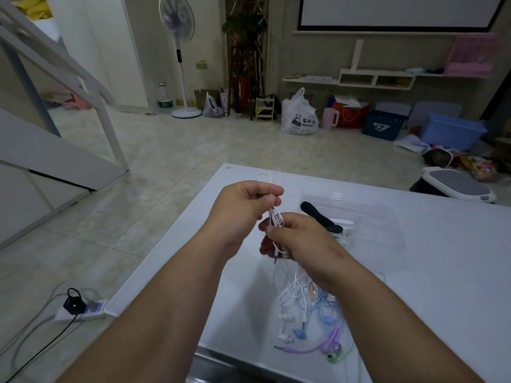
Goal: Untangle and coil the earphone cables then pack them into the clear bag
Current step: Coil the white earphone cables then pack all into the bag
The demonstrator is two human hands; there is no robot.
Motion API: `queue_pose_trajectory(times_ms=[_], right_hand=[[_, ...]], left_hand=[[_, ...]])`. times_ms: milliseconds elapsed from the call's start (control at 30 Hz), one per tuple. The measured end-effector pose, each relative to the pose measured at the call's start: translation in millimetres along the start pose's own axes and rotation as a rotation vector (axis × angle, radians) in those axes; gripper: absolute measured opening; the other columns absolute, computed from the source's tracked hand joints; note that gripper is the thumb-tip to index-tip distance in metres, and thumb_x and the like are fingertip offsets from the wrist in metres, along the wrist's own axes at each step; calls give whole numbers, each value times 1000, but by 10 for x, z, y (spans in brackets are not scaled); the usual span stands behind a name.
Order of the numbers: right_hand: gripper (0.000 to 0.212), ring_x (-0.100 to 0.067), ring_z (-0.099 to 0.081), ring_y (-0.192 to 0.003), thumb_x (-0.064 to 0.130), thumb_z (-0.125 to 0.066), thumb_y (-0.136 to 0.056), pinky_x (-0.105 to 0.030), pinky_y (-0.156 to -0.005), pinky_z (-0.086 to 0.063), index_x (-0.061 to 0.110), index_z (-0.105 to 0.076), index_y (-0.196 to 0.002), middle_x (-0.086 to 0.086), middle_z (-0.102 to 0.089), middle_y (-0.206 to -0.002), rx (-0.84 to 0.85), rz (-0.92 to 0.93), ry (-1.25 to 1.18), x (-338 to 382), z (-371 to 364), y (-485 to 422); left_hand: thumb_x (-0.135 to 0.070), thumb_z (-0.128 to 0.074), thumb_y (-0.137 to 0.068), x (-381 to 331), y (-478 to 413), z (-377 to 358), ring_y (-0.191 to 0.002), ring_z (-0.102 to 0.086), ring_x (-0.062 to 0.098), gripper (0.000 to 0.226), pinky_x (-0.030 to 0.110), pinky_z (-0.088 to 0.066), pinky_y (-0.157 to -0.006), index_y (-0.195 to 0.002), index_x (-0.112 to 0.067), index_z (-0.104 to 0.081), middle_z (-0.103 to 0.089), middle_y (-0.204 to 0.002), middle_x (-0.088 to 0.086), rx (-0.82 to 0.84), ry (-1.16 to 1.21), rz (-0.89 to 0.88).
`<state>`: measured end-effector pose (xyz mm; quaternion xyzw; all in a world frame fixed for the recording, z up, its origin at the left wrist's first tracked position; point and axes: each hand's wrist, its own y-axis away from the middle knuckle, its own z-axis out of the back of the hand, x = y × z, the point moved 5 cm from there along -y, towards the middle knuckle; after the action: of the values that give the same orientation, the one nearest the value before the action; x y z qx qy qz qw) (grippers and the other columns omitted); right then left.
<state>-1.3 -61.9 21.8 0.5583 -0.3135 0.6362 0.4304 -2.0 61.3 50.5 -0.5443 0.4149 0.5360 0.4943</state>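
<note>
— How many hands are on the cable?
— Two. The left hand is uppermost, its fingers curled and pinching a white earphone cable. The right hand is just below, its fingers closed around the lower part of the same cable. Both are raised over the bench.
— So one cable?
— One in the hands, folded into several loops between them. A thin loop pokes out above the left hand.
— And the rest?
— One tangled pile lies on the bench under the right wrist, near the front edge. I count four cable colours in it: white, blue, purple and green. Two white earbuds show at its left side, with two blue earbuds beside them. One purple plug at the front points left. How many sets that makes, I cannot tell.
— The bag?
— One clear bag, flat on the bench just beyond the right hand. One black strip lies at its near end, with something white beside it. Whether they are inside or on top, I cannot tell.
— On the floor?
— One white power strip left of the bench, and one standing fan by the far wall.
</note>
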Motion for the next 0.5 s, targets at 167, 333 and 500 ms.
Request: queue_pose_trajectory(times_ms=[167,333,500], right_hand=[[15,-16,-69,-96,13,-61,-78,-43,-99,-50,20,-71,-86,1,-75,-92,-167,-29,52,-65,266,33],[26,-15,-72,-86,-3,-48,-87,-36,-91,-54,13,-69,-90,-3,-75,-87,-320,-56,23,-159,511,94],[29,-16,-69,-73,-7,-43,-84,-28,-74,-54,9,-67,-82,-5,-72,-81,-380,-74,90,-180,694,197]], left_hand=[[6,-56,-89,59,-16,68,-71,-67,18,26,34,-57,-73,-82,-13,-72,-70,-73,7,-42,-2,27],[3,-57,-90,155,3,3,-67,-66,16,22,30,-56,-69,-85,-12,-72,-69,-75,5,30,-205,93],[6,-57,-88,379,23,-89,-64,-63,17,20,24,-53,-55,-83,-6,-71,-68,-75,10,133,-350,282]])
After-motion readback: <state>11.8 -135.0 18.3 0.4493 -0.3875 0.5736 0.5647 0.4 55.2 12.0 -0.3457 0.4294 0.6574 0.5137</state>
